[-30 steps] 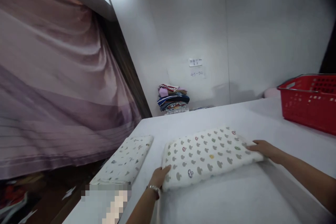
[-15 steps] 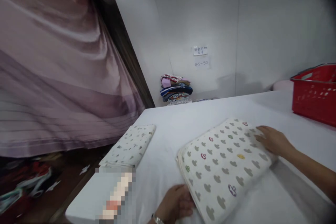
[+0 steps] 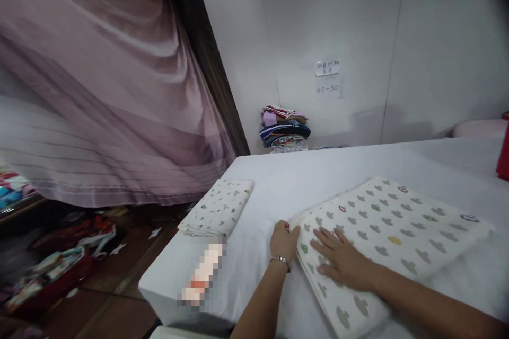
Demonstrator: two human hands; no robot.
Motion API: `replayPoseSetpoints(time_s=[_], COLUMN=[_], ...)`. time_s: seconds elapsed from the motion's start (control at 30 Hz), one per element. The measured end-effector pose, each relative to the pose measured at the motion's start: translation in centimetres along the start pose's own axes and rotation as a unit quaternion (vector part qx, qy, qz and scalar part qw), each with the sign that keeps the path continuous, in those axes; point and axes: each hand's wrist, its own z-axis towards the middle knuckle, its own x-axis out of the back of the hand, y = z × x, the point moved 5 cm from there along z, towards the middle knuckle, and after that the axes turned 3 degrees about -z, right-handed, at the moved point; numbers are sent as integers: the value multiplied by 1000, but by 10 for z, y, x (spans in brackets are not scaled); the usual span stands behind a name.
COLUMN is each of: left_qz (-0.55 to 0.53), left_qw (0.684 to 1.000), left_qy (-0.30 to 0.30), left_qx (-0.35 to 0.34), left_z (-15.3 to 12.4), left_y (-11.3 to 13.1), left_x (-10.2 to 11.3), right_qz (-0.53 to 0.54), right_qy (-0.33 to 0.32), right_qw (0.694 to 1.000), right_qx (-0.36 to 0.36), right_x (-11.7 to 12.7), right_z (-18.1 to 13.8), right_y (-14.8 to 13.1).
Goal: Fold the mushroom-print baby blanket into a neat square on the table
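A folded white blanket (image 3: 382, 228) with grey mouse-head prints and a few coloured ones lies on the white-covered table. At its left edge, my left hand (image 3: 284, 243) has its fingers closed around the layered border, a metal bracelet on the wrist. Flat on top of the blanket, close to that same edge, rests my right hand (image 3: 344, 262) with fingers spread. The blanket's right end lies stretched out beyond my right forearm. A second folded cloth (image 3: 222, 204), white with small dark prints, sits at the table's left side.
Stacked folded clothes (image 3: 284, 130) stand against the wall behind the table (image 3: 262, 275). A red basket (image 3: 504, 151) shows partly at the right. Left of the table hang pinkish curtains (image 3: 119, 90), above a floor with a red container (image 3: 51, 283). A blurred patch covers something near the table's front-left corner.
My view has turned left. My left hand has moved forward along the blanket's left edge and grips it. My right hand has crossed from the right end to the left part; the right end lies spread wider.
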Motion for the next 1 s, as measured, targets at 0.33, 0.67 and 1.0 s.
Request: replayPoseSetpoints(time_s=[0.33,0.67,1.0], left_qz=[-18,78,110], left_qw=[1000,996,978], left_qy=[-15,-8,-15], left_qx=[12,-51,-175], left_z=[12,16,28], left_y=[-6,9,34], left_x=[-5,1,-12], right_qz=[-21,-86,-63], right_qy=[57,98,87], right_qw=[996,986,985], right_qx=[-60,-107,-135], right_x=[25,11,72], right_z=[22,48,58], right_y=[25,74,157])
